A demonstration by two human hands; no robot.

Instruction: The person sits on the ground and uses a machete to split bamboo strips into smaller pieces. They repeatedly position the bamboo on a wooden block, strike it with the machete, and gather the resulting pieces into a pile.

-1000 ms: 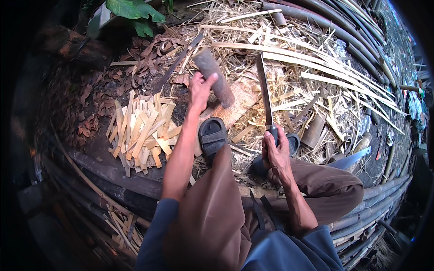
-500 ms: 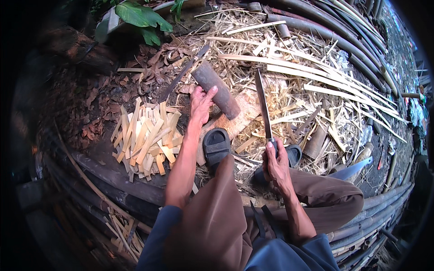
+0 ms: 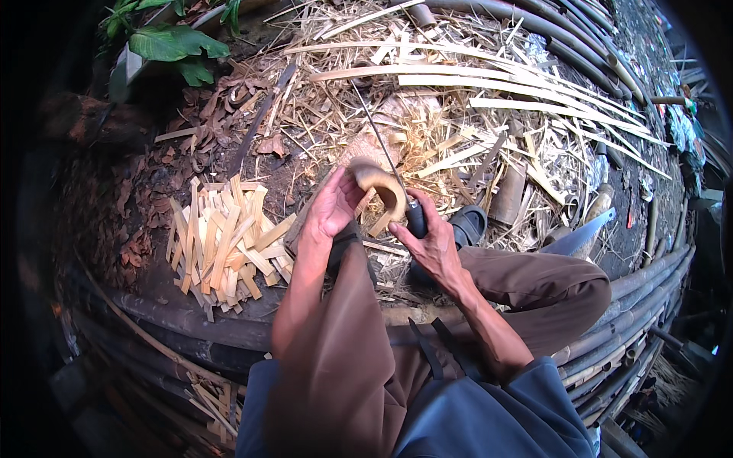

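Ground littered with bamboo shavings (image 3: 458, 145); split-stick pile (image 3: 225, 244) left of bamboo section (image 3: 378, 187). Left hand (image 3: 332, 210) clamps section upright; right hand (image 3: 431, 240) clasps blade (image 3: 378, 141), apparently for splitting.

No packages, labels, signs or screens show anywhere in this view. At the far right edge a strip of small green, white and red scraps (image 3: 678, 114) lies on the ground, too small and blurred to tell whether any of it is wrapping.
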